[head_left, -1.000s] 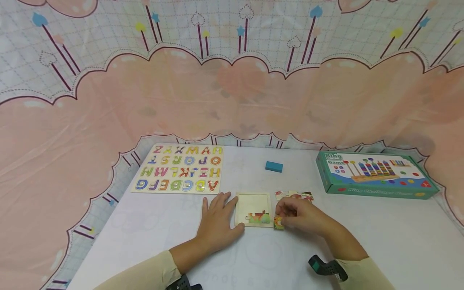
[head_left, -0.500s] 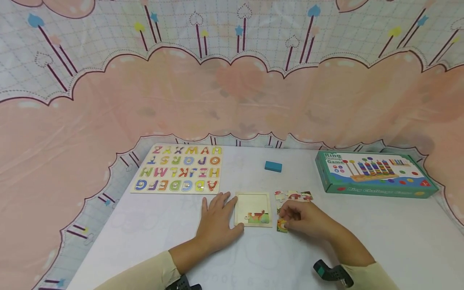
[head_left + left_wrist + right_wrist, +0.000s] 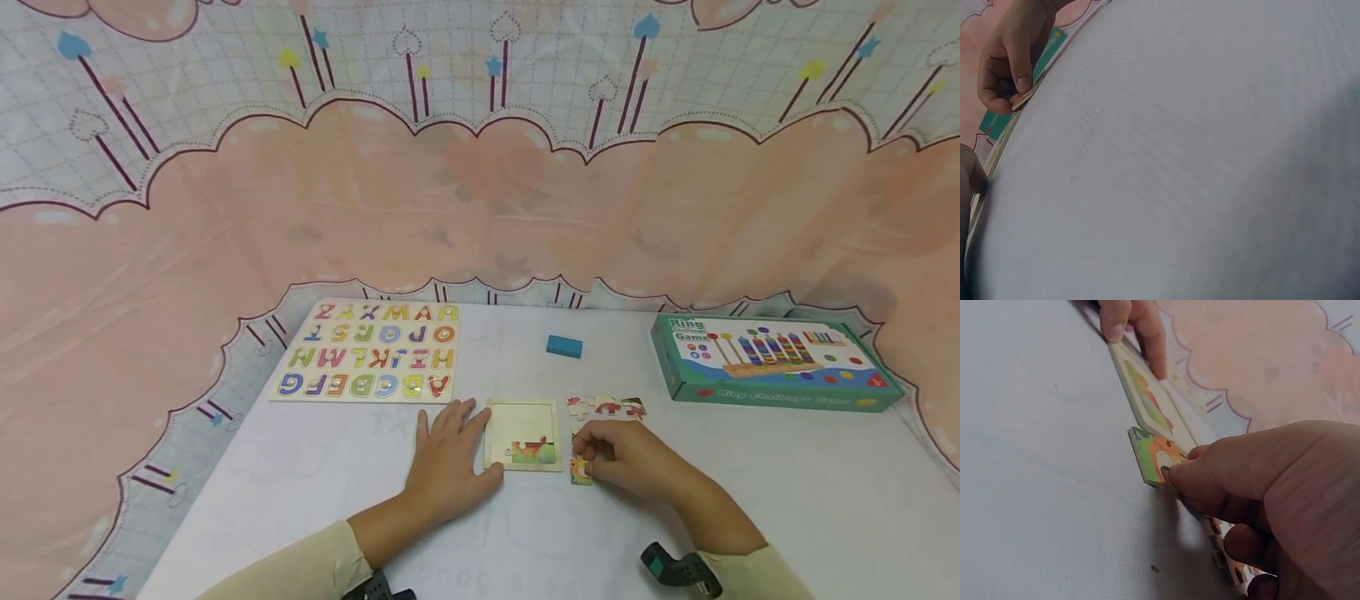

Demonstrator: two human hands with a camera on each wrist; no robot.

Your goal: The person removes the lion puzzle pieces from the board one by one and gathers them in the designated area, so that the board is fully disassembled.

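My right hand [image 3: 626,454] pinches a puzzle piece [image 3: 1155,455] with a green and orange picture, between thumb and fingers. The piece is just right of a square wooden puzzle tray [image 3: 522,415], its near edge slightly raised in the right wrist view. Inside the tray, a picture piece [image 3: 534,452] lies in the lower right part. My left hand [image 3: 447,454] rests spread at the tray's left side, fingertips and thumb touching its frame. More puzzle pieces [image 3: 606,407] lie just beyond my right hand, which partly hides them.
An alphabet board [image 3: 367,350] lies at the back left of the white table [image 3: 315,500]. Farther back stands a small blue block [image 3: 564,346]. A green game box [image 3: 776,362] occupies the back right. A patterned cloth [image 3: 480,200] hangs behind.
The pinched piece has moved slightly right and toward me, a little away from the tray, and its angle has changed. My left hand stays on the tray.
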